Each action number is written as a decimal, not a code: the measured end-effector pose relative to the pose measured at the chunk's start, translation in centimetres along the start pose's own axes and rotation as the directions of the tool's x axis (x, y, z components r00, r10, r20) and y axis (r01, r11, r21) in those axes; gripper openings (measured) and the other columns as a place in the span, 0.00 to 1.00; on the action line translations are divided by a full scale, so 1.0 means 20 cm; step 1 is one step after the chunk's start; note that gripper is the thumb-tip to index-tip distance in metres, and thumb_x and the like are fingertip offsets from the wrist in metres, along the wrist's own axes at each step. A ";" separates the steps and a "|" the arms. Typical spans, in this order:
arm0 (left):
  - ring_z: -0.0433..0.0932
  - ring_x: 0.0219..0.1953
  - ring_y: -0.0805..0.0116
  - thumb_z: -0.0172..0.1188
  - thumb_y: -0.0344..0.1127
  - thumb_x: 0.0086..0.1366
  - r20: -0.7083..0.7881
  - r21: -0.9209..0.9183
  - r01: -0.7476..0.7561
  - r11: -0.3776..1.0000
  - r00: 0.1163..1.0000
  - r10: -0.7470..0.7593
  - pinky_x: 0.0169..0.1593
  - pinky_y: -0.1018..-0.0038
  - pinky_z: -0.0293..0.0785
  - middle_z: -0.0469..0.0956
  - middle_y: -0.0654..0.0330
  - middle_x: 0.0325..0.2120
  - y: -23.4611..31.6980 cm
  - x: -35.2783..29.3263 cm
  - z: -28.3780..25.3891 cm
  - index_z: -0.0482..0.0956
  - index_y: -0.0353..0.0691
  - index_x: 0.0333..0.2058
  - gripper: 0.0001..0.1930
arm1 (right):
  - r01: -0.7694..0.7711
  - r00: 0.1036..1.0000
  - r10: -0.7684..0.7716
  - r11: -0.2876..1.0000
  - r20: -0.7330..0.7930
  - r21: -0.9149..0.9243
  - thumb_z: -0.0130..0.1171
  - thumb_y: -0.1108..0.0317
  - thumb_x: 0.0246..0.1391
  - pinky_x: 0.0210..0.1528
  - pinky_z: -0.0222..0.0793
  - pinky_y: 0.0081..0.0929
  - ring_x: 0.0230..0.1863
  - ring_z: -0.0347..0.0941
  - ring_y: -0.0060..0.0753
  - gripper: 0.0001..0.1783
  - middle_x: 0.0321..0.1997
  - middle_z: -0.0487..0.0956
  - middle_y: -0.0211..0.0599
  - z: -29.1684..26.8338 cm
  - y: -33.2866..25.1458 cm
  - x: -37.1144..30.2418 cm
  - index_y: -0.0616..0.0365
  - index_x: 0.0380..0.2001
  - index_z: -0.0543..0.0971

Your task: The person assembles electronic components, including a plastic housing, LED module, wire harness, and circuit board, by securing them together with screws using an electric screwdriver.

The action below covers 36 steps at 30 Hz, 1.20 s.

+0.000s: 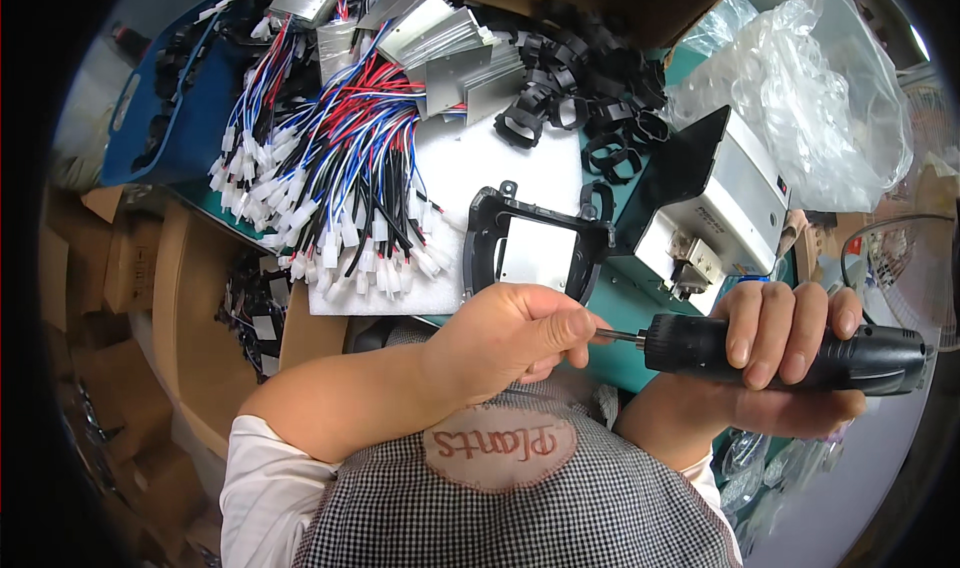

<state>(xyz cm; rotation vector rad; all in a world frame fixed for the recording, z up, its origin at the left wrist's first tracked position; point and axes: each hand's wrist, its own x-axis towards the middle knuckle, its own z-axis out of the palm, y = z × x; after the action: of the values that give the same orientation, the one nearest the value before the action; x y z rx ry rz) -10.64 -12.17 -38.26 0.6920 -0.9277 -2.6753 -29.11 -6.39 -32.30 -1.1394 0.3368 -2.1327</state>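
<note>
My right hand (pixel 785 353) grips a black electric screwdriver (pixel 800 353) lying sideways, its metal bit (pixel 622 337) pointing left. My left hand (pixel 515 333) is closed with thumb and fingertips pinched at the tip of that bit; whether a small screw sits between them is hidden. Just beyond my left hand a black plastic frame with a silver plate inside (pixel 535 243) lies on a white foam sheet (pixel 480 158).
A heap of red, blue, black and white wire harnesses (pixel 330 158) covers the foam's left. Silver metal plates (pixel 440 48) and black plastic rings (pixel 590 78) lie behind. A grey-white box machine (pixel 720 203) and a clear plastic bag (pixel 810 88) stand right. Cardboard boxes (pixel 130 268) sit left.
</note>
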 end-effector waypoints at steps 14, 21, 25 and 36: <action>0.65 0.17 0.73 0.69 0.44 0.49 -0.101 0.980 0.022 0.198 0.913 0.396 0.24 0.77 0.63 0.66 0.62 0.15 0.33 -0.09 -0.15 0.67 0.43 0.58 0.36 | 0.001 0.994 0.014 0.990 0.106 -0.138 0.64 0.50 0.48 0.27 0.67 0.23 0.21 0.69 0.22 0.29 0.26 0.71 0.28 0.05 0.12 0.04 0.59 0.44 0.67; 0.79 0.31 0.51 0.71 0.50 0.43 -0.132 0.985 0.151 -0.087 0.972 0.196 0.37 0.62 0.73 0.79 0.49 0.25 0.33 -0.01 -0.20 0.65 0.46 0.59 0.43 | -0.089 0.967 0.123 0.984 0.224 -0.155 0.62 0.42 0.48 0.25 0.68 0.25 0.20 0.69 0.27 0.33 0.26 0.71 0.31 0.08 0.29 0.02 0.56 0.46 0.65; 0.78 0.31 0.51 0.71 0.51 0.43 -0.077 0.987 0.106 -0.122 0.972 0.220 0.37 0.62 0.73 0.79 0.50 0.25 0.33 0.01 -0.23 0.67 0.45 0.58 0.42 | -0.037 0.974 0.079 0.980 0.211 -0.196 0.60 0.40 0.49 0.22 0.68 0.26 0.18 0.69 0.26 0.34 0.24 0.71 0.30 0.09 0.36 0.00 0.55 0.46 0.65; 0.79 0.31 0.51 0.71 0.51 0.42 -0.053 0.990 0.075 -0.118 0.982 0.181 0.36 0.63 0.73 0.79 0.50 0.25 0.37 0.06 -0.24 0.70 0.40 0.54 0.40 | -0.111 0.977 0.145 0.973 0.158 -0.204 0.67 0.49 0.46 0.25 0.72 0.30 0.20 0.72 0.33 0.32 0.25 0.73 0.38 0.08 0.42 0.00 0.59 0.42 0.63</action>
<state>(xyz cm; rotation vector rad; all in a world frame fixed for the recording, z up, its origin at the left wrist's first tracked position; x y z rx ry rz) -8.81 -20.79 -37.24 0.9826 -2.8620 -1.0939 -24.10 -12.29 -35.73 -1.3640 0.5333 -1.9051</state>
